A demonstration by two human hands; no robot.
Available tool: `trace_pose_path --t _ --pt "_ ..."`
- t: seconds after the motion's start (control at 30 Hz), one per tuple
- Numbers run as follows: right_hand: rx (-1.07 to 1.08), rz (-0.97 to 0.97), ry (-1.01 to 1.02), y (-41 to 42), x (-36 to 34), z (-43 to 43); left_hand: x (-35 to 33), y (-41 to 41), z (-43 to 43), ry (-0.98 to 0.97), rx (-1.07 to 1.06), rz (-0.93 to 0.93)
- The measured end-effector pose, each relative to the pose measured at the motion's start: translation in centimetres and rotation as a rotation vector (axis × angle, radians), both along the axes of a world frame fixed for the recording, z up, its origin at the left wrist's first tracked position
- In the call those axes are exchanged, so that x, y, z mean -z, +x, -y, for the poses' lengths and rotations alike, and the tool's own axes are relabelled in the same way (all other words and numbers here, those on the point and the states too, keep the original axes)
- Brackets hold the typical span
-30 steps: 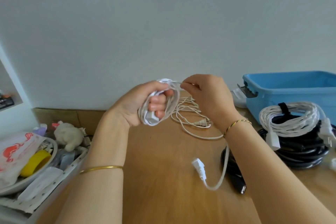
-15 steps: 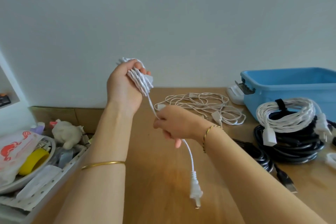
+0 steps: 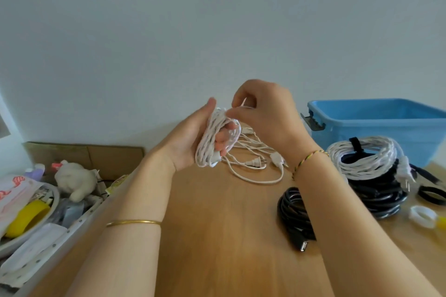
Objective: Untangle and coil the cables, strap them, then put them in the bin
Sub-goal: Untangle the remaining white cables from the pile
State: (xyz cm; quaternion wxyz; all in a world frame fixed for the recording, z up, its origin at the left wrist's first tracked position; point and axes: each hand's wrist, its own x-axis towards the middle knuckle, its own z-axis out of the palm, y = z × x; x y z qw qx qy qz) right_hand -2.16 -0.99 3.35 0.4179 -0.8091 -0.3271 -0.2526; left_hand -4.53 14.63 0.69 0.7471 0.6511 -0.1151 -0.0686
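My left hand (image 3: 190, 137) grips a white twisted cable coil (image 3: 209, 142), looped round its fingers above the wooden table (image 3: 217, 236). My right hand (image 3: 263, 113) pinches the cable at the top of that coil. Behind the hands a loose white cable (image 3: 255, 166) with a plug lies tangled on the table. A strapped white coil (image 3: 364, 157) rests on a black coil (image 3: 379, 193) at the right, in front of the blue bin (image 3: 381, 125). Another black cable (image 3: 295, 214) with a USB end lies under my right forearm.
A tray of clutter (image 3: 31, 219) with a plush toy (image 3: 74, 181) and a yellow tape roll sits off the table's left edge. A black strap ring (image 3: 432, 194) and a white ring (image 3: 422, 216) lie at the far right. A wall stands behind the table.
My right hand rose from the hanging cable end to the top of the coil. The dangling plug end is now wound into the coil in my left hand, which has come down.
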Motion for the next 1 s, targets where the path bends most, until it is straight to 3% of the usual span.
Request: trace_pose_path --t 0.07,0.17,0.3,0.4,0.53,0.7,0.83,1.0 --pt "-0.068 -0.06 0.159 -0.1 0.2 0.2 0.0 0.1 0.1 -0.083 0.111 0.023" --pt "-0.182 -0.191 0.323 -0.4 0.3 0.1 -0.5 -0.3 0.7 -0.151 0.075 0.016" --pt "-0.47 -0.551 0.621 -0.5 0.7 0.0 -1.2 -0.8 1.8 -0.328 0.122 -0.089" --pt "-0.459 -0.692 0.583 -0.6 0.6 0.2 -1.2 -0.8 2.7 -0.403 0.138 -0.099" --pt "-0.256 -0.514 0.306 -2.2 0.6 2.1 -1.8 -1.3 3.8 -0.411 0.28 -0.094" --pt "-0.045 -0.221 0.364 -4.5 1.8 6.2 -3.7 -3.0 9.0 -0.203 0.221 -0.156" --pt "0.097 -0.203 0.426 -5.4 2.0 9.0 -4.2 -3.6 12.8 -0.181 0.192 -0.203" --pt "0.205 -0.176 0.265 -5.6 3.8 11.7 -1.3 -4.3 15.8 -0.256 0.099 -0.245"
